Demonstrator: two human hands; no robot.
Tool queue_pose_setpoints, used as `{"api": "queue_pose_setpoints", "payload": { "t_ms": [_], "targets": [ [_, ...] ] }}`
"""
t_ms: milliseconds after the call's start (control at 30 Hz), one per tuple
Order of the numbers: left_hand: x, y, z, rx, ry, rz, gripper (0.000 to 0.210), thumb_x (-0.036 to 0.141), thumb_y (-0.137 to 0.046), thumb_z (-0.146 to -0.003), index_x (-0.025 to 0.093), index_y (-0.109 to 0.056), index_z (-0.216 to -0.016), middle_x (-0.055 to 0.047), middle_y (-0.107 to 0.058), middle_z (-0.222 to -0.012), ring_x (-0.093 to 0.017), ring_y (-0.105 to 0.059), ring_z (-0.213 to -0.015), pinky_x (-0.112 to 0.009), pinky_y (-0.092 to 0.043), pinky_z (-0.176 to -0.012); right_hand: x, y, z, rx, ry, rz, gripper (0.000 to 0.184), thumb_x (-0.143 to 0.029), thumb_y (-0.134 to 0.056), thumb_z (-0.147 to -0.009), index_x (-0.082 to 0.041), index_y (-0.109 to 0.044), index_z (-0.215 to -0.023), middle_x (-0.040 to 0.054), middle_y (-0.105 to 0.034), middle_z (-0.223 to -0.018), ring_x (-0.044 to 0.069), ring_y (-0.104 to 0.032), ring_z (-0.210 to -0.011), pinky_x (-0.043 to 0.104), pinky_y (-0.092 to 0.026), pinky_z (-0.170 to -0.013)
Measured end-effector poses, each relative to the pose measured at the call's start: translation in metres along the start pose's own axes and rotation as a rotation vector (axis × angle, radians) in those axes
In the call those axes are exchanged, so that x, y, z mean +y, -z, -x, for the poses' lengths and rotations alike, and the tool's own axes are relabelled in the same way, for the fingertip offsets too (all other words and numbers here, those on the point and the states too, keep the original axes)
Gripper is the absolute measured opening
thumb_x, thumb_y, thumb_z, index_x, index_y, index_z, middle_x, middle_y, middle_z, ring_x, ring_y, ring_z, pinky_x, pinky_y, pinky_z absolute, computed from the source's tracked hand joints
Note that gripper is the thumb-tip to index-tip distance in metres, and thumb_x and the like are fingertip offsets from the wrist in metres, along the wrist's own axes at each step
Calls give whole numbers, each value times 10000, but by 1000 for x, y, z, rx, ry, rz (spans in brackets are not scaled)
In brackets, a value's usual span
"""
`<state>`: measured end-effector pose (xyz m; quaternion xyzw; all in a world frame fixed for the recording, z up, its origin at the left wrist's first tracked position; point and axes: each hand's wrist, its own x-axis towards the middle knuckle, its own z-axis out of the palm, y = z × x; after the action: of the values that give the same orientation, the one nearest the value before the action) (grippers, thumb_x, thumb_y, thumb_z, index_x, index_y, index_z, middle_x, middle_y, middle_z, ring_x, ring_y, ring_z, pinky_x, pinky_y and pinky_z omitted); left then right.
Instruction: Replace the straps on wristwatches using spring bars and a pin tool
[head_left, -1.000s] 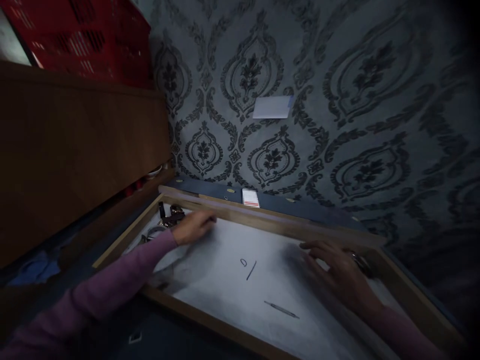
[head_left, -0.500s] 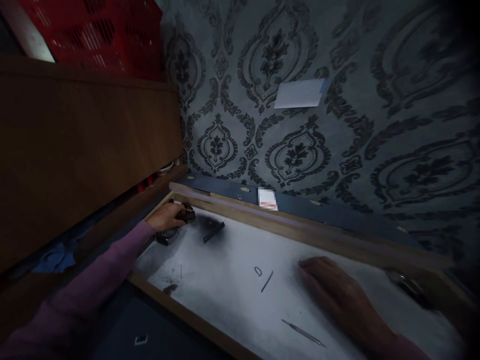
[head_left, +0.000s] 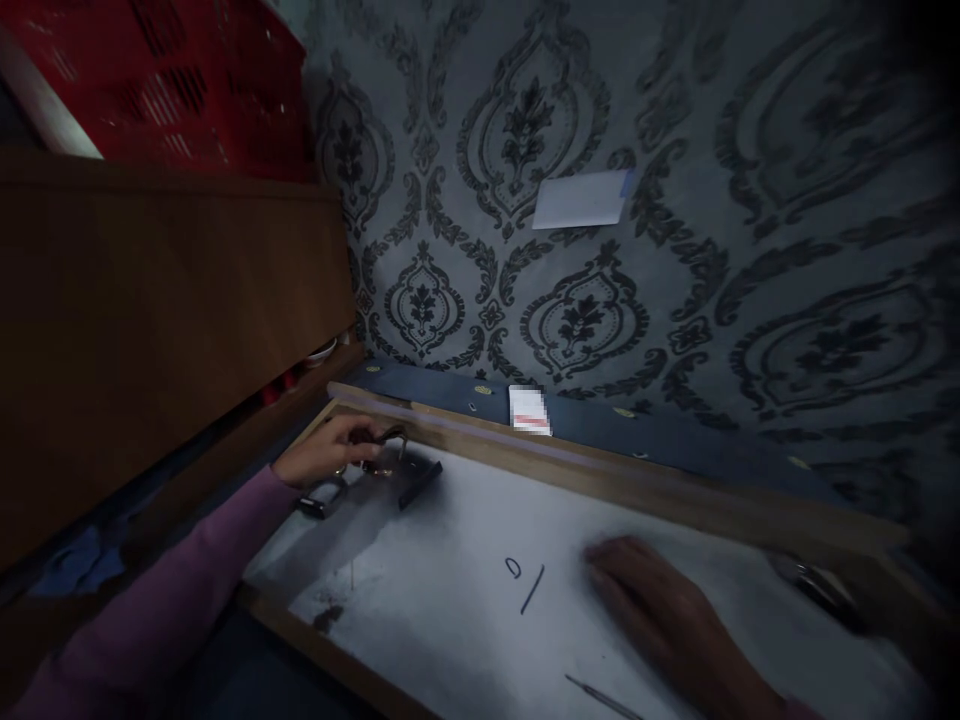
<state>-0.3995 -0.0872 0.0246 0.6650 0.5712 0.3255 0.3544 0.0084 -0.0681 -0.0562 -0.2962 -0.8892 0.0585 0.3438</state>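
Note:
At the far left corner of a shallow wooden tray (head_left: 480,437), my left hand (head_left: 326,452) pinches a dark object with a curved band (head_left: 395,436) and small gold glints; its exact kind is unclear. Just below that hand lies a black looped object (head_left: 319,500). A flat black piece (head_left: 420,484) rests to its right. My right hand (head_left: 652,590) is over the tray's white bottom, its fingers extended together and blurred, with nothing visible in them. Near it are a small D-shaped ring (head_left: 512,568), a thin dark rod (head_left: 532,590) and a slim pointed metal tool (head_left: 600,695).
A dark shiny object (head_left: 825,593) lies at the tray's right end. Behind the tray, a white and red packet (head_left: 530,410) sits against the patterned wall. A wooden cabinet (head_left: 172,290) carrying a red basket (head_left: 172,90) borders the left side. Blue cloth (head_left: 79,565) lies below it.
My left hand has lifted the dark banded object a little, and its curved band now shows. The whole view has shifted slightly. My right hand stays over the same part of the tray.

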Motion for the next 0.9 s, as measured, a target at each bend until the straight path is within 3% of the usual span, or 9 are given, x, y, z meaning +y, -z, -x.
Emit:
{"api": "queue_pose_setpoints", "payload": {
  "t_ms": [133,233,333,400,467,567,733,900],
  "targets": [
    [15,-31,-4,-115,85,319,323,414,-703,-729,159,-562,-867,-35,-639,-819,-177,-629,-730,-298,-493,-687,-13,1,-6,7,-25,-94,208,-239,-475,-953,-196,-666,-881,99,-717,-824,226,-677,-778,336,-573,-669],
    [26,-57,-10,-202,157,557,365,355,-803,-651,154,-577,-855,-25,-643,-809,-151,-614,-688,-263,-468,-636,-33,3,-17,-64,-163,-240,182,-274,-510,-942,-191,-672,-924,91,-716,-852,217,-676,-785,341,-564,-704],
    [38,-83,-16,-266,102,595,345,324,-822,-645,149,-592,-833,0,-628,-744,-126,-586,-645,-241,-446,-611,-55,2,-32,-168,-413,-505,232,-357,-540,-939,-193,-647,-1063,102,-703,-1028,217,-669,-906,331,-554,-756],
    [45,-100,-18,-312,46,577,316,334,-800,-681,145,-595,-828,-2,-633,-731,-134,-599,-662,-249,-455,-637,-63,-1,-40,-100,-491,-698,320,-399,-574,-915,-189,-603,-1155,104,-674,-1099,210,-645,-951,320,-548,-771],
    [50,-116,-18,-349,-17,525,289,346,-771,-719,139,-598,-823,-15,-646,-738,-147,-614,-686,-263,-467,-665,-66,-6,-45,-63,-508,-816,370,-425,-613,-887,-193,-598,-1174,94,-655,-1115,175,-627,-844,290,-537,-690],
    [51,-134,-14,-381,-83,479,271,341,-750,-744,136,-600,-838,-27,-655,-759,-160,-625,-715,-279,-472,-691,-63,-11,-44,-15,-549,-952,354,-445,-651,-859,-178,-629,-1090,52,-666,-924,118,-560,-640,252,-487,-580],
    [48,-146,-9,-441,-67,537,332,297,-780,-697,147,-598,-931,-43,-654,-910,-173,-605,-828,-287,-443,-742,-58,-12,-34,44,-618,-1100,303,-430,-697,-835,-165,-645,-973,3,-635,-735,98,-524,-546,251,-463,-553],
    [48,-144,-11,-427,-64,529,296,309,-754,-716,144,-620,-922,-48,-668,-868,-171,-567,-806,-285,-395,-739,-55,-12,-31,93,-594,-1182,311,-429,-711,-827,-177,-634,-993,19,-649,-802,111,-553,-585,267,-487,-577]
  ]
}}
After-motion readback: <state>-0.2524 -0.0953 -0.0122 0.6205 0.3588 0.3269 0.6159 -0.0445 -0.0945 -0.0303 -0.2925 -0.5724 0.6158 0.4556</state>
